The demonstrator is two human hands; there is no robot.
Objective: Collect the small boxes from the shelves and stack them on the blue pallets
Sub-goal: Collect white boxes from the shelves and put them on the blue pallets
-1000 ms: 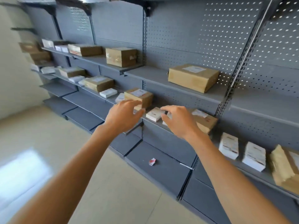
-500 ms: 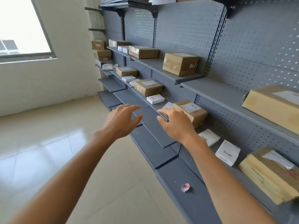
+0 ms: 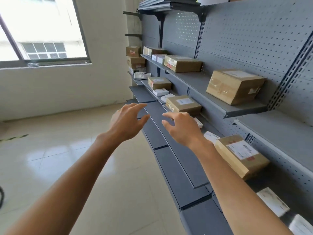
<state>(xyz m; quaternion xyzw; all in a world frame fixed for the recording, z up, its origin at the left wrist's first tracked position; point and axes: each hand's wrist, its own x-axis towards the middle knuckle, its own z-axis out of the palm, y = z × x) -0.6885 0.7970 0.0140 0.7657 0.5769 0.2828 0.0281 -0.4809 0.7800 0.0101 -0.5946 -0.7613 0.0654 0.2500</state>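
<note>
Left hand (image 3: pixel 126 122) and right hand (image 3: pixel 182 128): both released, fingers spread, grasping nothing. Three brown boxes on upper shelf (image 3: pixel 203 83), 1 o'clock.

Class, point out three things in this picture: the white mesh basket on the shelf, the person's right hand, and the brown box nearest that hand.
white mesh basket (image 3: pixel 142 75), head view, its front wall.
right hand (image 3: pixel 182 128), head view, its back.
brown box (image 3: pixel 183 104), head view, its top.
</note>
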